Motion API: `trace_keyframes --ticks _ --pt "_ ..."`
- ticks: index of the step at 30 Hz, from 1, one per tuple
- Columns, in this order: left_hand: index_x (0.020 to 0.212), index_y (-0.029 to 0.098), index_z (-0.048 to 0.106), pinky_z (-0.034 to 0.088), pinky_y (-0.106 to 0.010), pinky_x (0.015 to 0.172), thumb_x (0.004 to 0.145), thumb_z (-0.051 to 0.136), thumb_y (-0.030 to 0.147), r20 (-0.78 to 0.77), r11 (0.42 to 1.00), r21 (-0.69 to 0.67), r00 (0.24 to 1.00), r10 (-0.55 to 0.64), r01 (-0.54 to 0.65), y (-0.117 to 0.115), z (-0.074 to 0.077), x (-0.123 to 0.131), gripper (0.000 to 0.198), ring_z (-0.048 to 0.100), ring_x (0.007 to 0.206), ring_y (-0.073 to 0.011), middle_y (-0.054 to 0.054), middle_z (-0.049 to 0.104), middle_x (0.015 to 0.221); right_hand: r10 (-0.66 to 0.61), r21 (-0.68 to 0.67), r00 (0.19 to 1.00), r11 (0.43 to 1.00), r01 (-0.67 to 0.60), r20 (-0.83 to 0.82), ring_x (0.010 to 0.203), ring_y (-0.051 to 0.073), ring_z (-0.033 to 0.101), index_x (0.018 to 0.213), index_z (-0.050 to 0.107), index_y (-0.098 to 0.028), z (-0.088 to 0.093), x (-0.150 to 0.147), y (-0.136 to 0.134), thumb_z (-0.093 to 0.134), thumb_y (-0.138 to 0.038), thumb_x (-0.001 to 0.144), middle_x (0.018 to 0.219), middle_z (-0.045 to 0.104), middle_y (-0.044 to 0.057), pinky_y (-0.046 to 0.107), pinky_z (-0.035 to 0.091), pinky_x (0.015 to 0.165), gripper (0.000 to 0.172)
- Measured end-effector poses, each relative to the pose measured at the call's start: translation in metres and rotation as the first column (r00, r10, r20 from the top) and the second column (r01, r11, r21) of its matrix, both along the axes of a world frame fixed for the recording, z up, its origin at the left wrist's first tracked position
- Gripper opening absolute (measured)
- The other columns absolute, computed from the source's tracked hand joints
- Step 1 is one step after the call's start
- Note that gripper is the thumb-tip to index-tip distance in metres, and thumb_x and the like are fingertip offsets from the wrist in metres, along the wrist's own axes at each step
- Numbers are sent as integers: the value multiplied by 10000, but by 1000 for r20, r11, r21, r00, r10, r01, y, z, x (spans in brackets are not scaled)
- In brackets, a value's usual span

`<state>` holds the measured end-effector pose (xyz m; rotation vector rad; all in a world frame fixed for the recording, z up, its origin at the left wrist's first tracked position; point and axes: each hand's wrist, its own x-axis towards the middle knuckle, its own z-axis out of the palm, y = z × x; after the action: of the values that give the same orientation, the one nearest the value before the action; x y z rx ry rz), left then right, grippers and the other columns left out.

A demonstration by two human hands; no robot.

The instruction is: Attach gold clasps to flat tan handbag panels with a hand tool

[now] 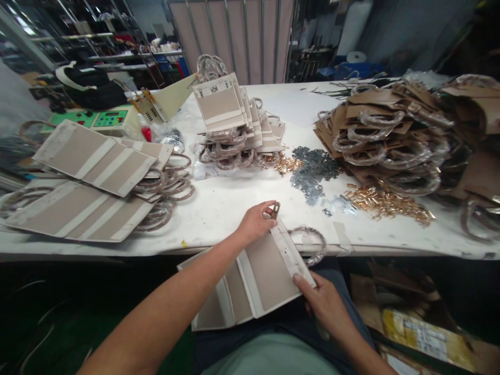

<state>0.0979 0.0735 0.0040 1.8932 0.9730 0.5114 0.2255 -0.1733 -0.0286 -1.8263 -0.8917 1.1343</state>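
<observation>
Beige panel (269, 268); pale strips (249, 286); 1 looped brown handle (323, 244).

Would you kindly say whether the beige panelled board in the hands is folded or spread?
Spread, though perhaps not flat: the beige panelled board shows several panels side by side, with pale strips between them.

Bright, diffuse light whitens the counter (219, 195), while the space beneath sinks into shadow. Glare flecks the plastic-wrapped handles (375, 121). Wide-angle distortion stretches the edges; distant shelving (105, 35) looks soft.
</observation>
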Motion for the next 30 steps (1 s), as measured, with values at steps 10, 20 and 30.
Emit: trace_keyframes --ticks 10,20,30 --pt "1343 227 698 528 -304 845 792 802 141 -81 963 268 996 35 -12 -11 0 -3 568 676 888 -197 -4 761 1041 114 235 614 858 -457 781 970 241 725 1278 719 -247 52 42 65 582 -343 1036 1255 702 75 333 573 822 295" --pt "1097 168 748 512 -431 954 1017 600 203 -126 780 625 989 74 22 -48 -12 -29 173 624 1020 -260 -86 737 1037 332 -115 315 828 -549 889 919 209 711 1412 640 -296 43 33 102 605 -374 1076 1253 655 36 306 515 720 347" --pt "1561 151 477 305 -557 1291 1045 550 310 -302 762 623 953 22 180 -96 -25 -55 546 430 1498 -312 -121 455 1635 417 -173 316 795 -582 852 965 226 694 1482 572 -277 47 34 109 538 -346 1096 1216 654 63 301 495 764 393"
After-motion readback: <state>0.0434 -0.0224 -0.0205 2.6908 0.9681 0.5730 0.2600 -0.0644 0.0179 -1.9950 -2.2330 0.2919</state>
